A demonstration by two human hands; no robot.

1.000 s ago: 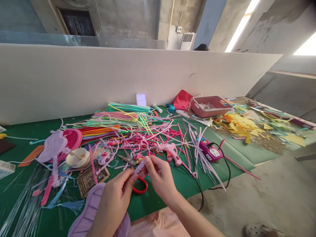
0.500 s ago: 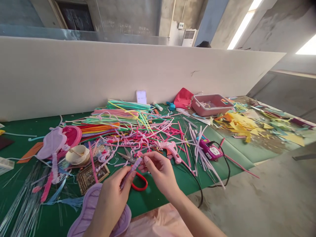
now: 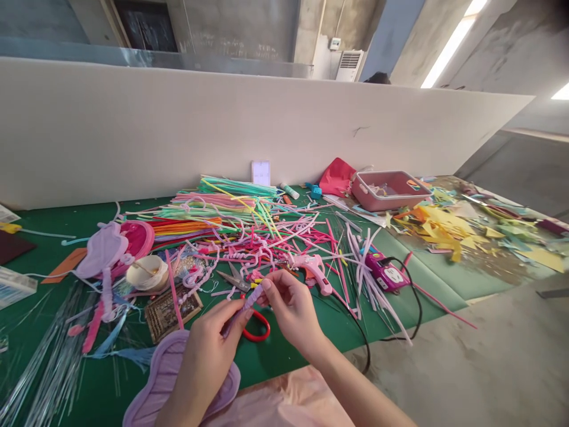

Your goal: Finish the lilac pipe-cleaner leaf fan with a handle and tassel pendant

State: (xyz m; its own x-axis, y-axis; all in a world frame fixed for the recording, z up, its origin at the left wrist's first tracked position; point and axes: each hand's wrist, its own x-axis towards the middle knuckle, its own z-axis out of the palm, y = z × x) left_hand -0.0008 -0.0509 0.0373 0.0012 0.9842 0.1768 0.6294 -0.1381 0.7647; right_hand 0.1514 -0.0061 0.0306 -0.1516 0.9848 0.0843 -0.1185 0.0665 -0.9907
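Both hands pinch a short lilac pipe cleaner (image 3: 249, 301) held just above the green table mat (image 3: 302, 350). My left hand (image 3: 208, 362) grips its lower end, fingers closed. My right hand (image 3: 288, 308) pinches the upper end between thumb and forefinger. Beneath them lie red-handled scissors (image 3: 255, 332) and a lilac foam shape (image 3: 164, 379). A pink glue gun (image 3: 313, 270) rests just beyond my right hand.
A heap of coloured pipe cleaners (image 3: 231, 228) covers the mat's middle. A purple device with black cable (image 3: 386, 274) lies right, a pink tray (image 3: 386, 190) and yellow paper scraps (image 3: 444, 228) farther right. A white partition (image 3: 178, 130) backs the table. Bowls and silver tinsel (image 3: 40, 367) sit left.
The view has shifted slightly to the right. My hands keep twisting the lilac pipe cleaner, which now slants more from lower left to upper right.
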